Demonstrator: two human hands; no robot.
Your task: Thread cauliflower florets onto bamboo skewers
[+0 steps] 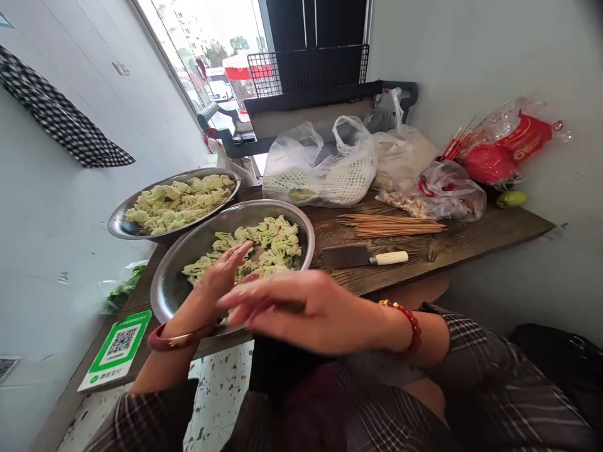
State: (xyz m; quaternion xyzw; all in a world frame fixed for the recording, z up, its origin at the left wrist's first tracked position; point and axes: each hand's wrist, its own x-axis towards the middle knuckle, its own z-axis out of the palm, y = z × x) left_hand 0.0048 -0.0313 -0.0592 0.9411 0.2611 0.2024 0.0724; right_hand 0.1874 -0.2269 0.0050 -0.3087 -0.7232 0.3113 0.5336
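Cauliflower [280,242] in near bowl [164,290]; knife [348,256] right; skewers [396,225] behind knife.

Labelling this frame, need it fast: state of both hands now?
Left hand: open, nothing visibly held, at the cauliflower bowl.
Right hand: open but blurred, nothing visibly held.

shows a pale wall [51,263] at nine o'clock, with a checked cloth [61,113] against it at ten. takes in bright daylight through a window [211,25] at eleven, with trees [215,54] and a red-and-white canopy [238,72] outside. has a dark panel [289,25] at twelve, behind a black wire grid [264,69]. continues with a grey-white wall [494,56] at two, a dark wooden table [436,252] at three, and speckled flooring [219,395] at seven.
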